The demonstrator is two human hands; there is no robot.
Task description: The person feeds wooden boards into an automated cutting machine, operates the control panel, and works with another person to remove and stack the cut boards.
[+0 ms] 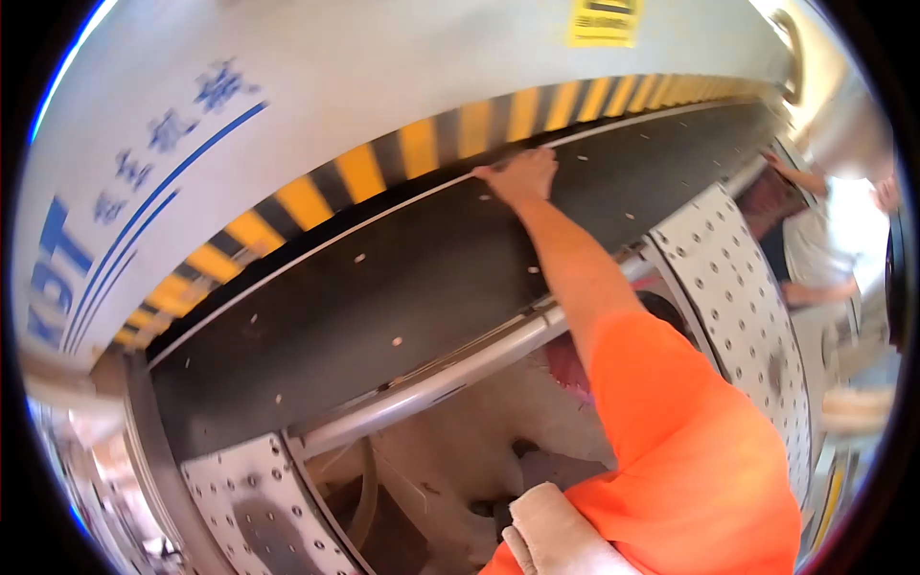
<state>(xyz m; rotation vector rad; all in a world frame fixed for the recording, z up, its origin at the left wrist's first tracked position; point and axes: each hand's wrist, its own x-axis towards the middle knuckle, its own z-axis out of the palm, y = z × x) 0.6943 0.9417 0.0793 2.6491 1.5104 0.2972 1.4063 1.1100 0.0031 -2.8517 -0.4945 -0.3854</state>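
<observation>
My right hand [523, 177] reaches far forward over a long black work surface [412, 278]. It lies palm down near a pale strip that runs along the back of this surface, just below a yellow-and-black striped guard [419, 149]. The thumb points left, apart from the fingers, and I see nothing held. An orange sleeve covers the upper arm. Small pale specks dot the black surface. At the bottom, a beige folded thing [561, 532] lies against the orange clothing; its kind is unclear. My left hand is out of sight.
Above the guard bulges a white machine housing [335, 77] with blue lettering and a yellow label [604, 23]. A metal rail [431, 391] edges the front. Perforated metal tables [733, 278] flank a gap showing the floor. Another person in a pale shirt [829, 240] is at right.
</observation>
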